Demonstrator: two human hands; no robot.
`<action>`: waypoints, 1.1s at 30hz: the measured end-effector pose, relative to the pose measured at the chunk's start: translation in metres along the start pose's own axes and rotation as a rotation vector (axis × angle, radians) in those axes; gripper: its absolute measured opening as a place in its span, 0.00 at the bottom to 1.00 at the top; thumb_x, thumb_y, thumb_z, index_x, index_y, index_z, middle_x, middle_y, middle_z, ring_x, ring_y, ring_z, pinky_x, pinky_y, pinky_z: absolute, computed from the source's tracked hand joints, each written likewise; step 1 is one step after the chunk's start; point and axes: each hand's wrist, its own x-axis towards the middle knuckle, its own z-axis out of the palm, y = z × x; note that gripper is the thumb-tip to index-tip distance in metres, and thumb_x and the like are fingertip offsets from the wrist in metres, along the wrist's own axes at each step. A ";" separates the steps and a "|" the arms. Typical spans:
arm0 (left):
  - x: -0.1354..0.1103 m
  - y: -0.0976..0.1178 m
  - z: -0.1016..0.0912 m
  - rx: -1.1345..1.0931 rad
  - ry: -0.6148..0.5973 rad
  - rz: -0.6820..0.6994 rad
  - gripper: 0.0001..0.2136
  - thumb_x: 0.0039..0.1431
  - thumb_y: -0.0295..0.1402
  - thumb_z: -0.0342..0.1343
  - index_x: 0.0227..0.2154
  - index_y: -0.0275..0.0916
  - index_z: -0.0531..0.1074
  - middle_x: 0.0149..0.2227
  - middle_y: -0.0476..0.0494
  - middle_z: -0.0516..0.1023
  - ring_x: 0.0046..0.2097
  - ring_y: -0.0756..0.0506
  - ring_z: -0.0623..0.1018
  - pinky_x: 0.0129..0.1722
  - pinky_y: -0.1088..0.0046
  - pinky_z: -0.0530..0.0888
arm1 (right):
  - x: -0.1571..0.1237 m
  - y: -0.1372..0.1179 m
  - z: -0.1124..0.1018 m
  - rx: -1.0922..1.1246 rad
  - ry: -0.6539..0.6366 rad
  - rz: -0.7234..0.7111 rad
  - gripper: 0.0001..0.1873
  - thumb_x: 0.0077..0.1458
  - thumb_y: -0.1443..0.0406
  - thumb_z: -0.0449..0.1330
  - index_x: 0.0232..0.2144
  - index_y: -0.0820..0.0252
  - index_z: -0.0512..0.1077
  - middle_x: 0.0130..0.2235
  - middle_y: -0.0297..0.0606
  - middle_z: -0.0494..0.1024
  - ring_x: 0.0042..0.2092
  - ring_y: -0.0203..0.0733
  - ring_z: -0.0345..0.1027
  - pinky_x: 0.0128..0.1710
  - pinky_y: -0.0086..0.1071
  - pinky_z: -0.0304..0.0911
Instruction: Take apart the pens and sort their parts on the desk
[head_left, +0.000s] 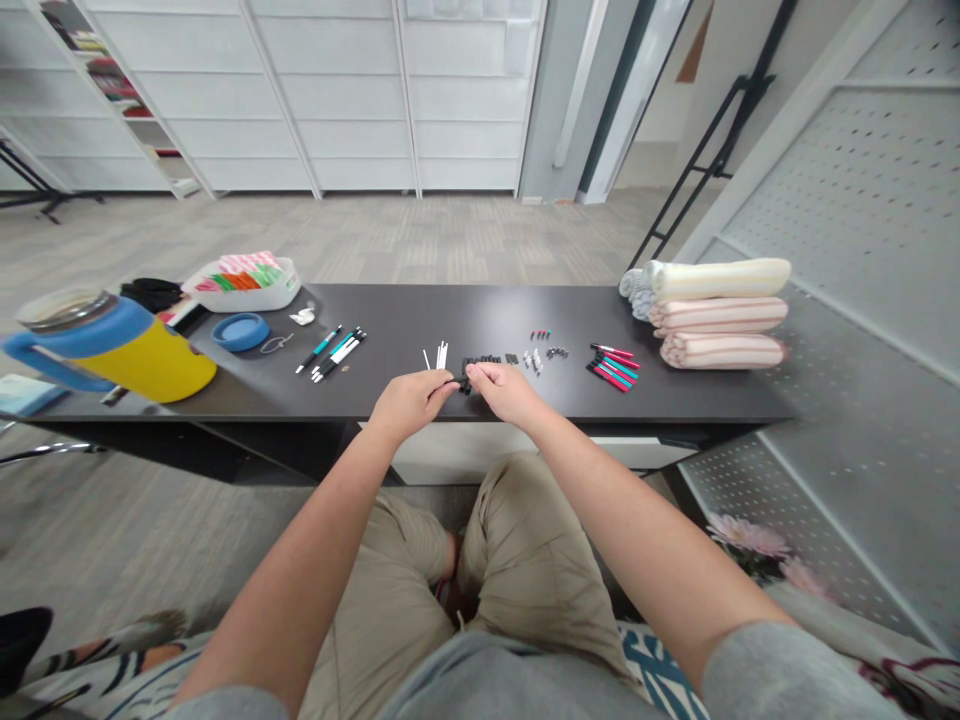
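We pinch a small dark part [462, 379] between the fingertips of our left hand [411, 403] and right hand [508, 392], near the front edge of the table [405, 310]. Just beyond our fingers we see white sticks [442, 355] and black pieces [491, 359]; red and teal tubes [613, 368] lie farther right.

1. The view looks from the person's head, above the beige trousers [397, 570], and it faces forward and downward.
2. The hands [506, 392] appear near the centre, at moderate distance, over the table [420, 310], which crosses from left to right.
3. The far side reaches the white cabinets [330, 110]; the near side includes the grey shirt [495, 685].
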 end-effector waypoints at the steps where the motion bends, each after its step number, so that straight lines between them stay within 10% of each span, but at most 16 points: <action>1: 0.000 0.001 -0.001 0.002 0.000 -0.002 0.16 0.75 0.45 0.48 0.39 0.42 0.76 0.35 0.45 0.81 0.37 0.44 0.80 0.35 0.70 0.67 | 0.000 0.000 0.000 -0.011 0.000 -0.003 0.27 0.71 0.48 0.44 0.24 0.56 0.57 0.24 0.29 0.61 0.29 0.36 0.57 0.31 0.32 0.48; 18: -0.003 0.002 0.005 0.142 -0.067 0.043 0.14 0.74 0.44 0.51 0.41 0.41 0.76 0.36 0.42 0.82 0.37 0.42 0.81 0.35 0.68 0.68 | 0.004 -0.012 0.007 -0.235 -0.082 0.050 0.29 0.72 0.48 0.46 0.26 0.55 0.73 0.29 0.35 0.76 0.32 0.40 0.64 0.31 0.33 0.47; 33: -0.002 0.000 0.004 0.143 -0.075 0.049 0.18 0.76 0.46 0.45 0.37 0.41 0.74 0.35 0.43 0.81 0.36 0.43 0.80 0.35 0.69 0.67 | 0.003 -0.008 0.009 -0.213 -0.025 0.090 0.34 0.72 0.46 0.42 0.21 0.57 0.66 0.23 0.34 0.68 0.28 0.38 0.59 0.29 0.33 0.45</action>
